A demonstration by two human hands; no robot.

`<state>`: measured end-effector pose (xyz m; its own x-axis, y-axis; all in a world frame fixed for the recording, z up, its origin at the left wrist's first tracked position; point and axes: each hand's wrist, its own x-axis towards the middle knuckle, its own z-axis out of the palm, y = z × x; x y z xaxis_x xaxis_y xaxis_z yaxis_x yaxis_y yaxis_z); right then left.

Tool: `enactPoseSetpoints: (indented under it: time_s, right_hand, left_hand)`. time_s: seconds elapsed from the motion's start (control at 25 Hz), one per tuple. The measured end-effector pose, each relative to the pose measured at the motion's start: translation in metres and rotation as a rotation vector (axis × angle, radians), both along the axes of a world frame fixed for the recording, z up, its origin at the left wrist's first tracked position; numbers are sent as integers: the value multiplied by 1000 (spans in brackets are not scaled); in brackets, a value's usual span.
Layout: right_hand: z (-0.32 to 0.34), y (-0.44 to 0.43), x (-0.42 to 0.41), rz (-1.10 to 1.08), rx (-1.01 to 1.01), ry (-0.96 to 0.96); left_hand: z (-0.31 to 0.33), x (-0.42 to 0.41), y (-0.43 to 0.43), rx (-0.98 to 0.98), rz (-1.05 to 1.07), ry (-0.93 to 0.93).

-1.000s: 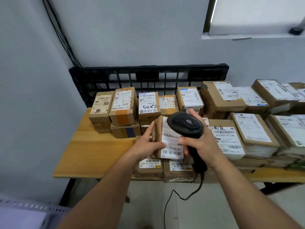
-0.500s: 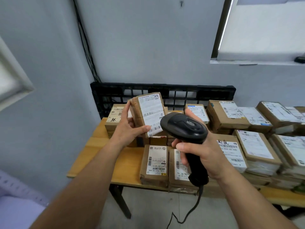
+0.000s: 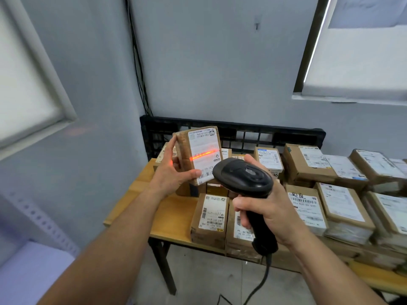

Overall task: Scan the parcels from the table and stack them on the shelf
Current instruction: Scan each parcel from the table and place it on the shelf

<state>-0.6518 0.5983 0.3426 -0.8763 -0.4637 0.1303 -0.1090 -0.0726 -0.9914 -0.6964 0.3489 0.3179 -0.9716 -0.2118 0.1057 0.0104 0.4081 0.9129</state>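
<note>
Scanning underway: left hand grips a parcel upright, lifted above the table's left end, red beam striking its label. Right hand is wrapped round the scanner handle. Many parcels wait across the table (none visibly shelved), so it looks early. Held label's print is blurred, perhaps "K20"; a front-edge box bears handwritten characters.
</note>
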Motion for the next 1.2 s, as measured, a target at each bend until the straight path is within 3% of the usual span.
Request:
enactPoseSetpoints:
  time_s: [0.44,0.64,0.96,1.2]
  right_hand:
    - [-8,-7,21,137,-110,7]
    - [-7,-32,32,235,-56,74]
    - [10,-119,61,345,-35,215]
    - [32,-206,103,515,-113,174]
  left_hand:
    - [4,70,-8,13,163,7]
    - [10,110,-30,-3,322,24]
    - [29,184,-96,-26,480,97]
    - [61,263,-162,-31,622,163]
